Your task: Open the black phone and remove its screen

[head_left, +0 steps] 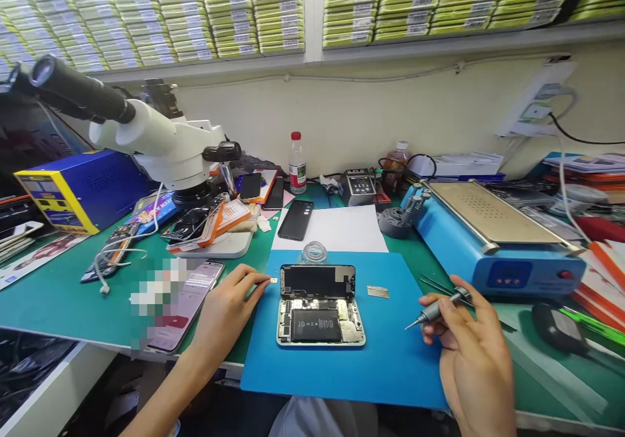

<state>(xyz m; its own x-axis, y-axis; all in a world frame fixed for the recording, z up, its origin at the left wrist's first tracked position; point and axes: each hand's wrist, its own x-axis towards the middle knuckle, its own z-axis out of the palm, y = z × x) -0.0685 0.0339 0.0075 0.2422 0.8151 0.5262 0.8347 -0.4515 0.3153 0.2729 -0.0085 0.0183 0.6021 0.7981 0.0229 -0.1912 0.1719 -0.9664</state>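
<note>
An opened phone (317, 344) lies on the blue mat (390, 372), its screen (312, 282) tipped up at the back and its black battery (316, 325) exposed. Left of that screen, my left hand (229, 310) pinches a tiny pale, gold-tinted piece (273, 281), too small to name surely. My right hand (471, 352) is closed around a grey precision screwdriver (434, 310), tip pointing left over the mat's right side. A small flat metal strip (378, 292) rests right of the screen. Behind the phone sits a clear round jar (314, 253).
A microscope (161, 144) stands at the left above piled phone parts. Another phone (195, 300) lies left of my left forearm. A blue heating plate machine (493, 241) occupies the right, with tweezers (439, 286) in front. A black phone (295, 220) rests on white paper (346, 228).
</note>
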